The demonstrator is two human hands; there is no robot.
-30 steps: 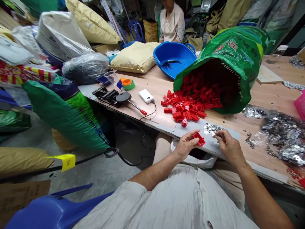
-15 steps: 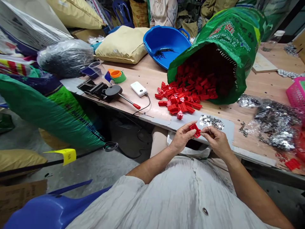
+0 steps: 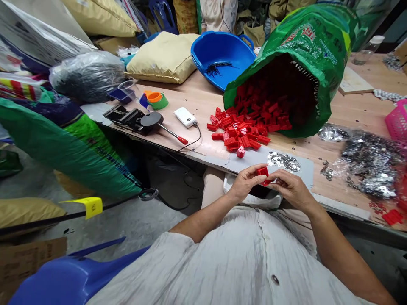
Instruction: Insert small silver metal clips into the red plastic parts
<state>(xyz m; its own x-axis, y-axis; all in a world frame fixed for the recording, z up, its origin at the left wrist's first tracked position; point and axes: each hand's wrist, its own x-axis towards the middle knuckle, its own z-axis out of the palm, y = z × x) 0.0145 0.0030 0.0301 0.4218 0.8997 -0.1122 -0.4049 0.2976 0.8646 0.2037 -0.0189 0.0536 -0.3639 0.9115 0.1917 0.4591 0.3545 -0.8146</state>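
My left hand (image 3: 245, 184) is closed on a small red plastic part (image 3: 262, 171), held above the front edge of the table between thumb and fingers. My right hand (image 3: 291, 189) is pinched against the right side of that same part; anything small between its fingertips is hidden. Just beyond my hands, a pile of shiny small metal pieces (image 3: 283, 161) lies on a grey board (image 3: 305, 173). Farther back, a heap of similar red plastic parts (image 3: 243, 131) spills from the mouth of a green sack (image 3: 332, 80) lying on its side.
To the left stand a hand-lever press (image 3: 151, 120) with a red-tipped handle and a white power bank (image 3: 185, 117) with a cable. A blue basin (image 3: 203, 48) holds thin black strips. Bagged metal pieces (image 3: 370, 165) and a pink basket (image 3: 397, 123) are on the right.
The red part has turned in my left hand, its open side no longer facing me. My right fingers have closed in nearer against it. The view has shifted slightly.
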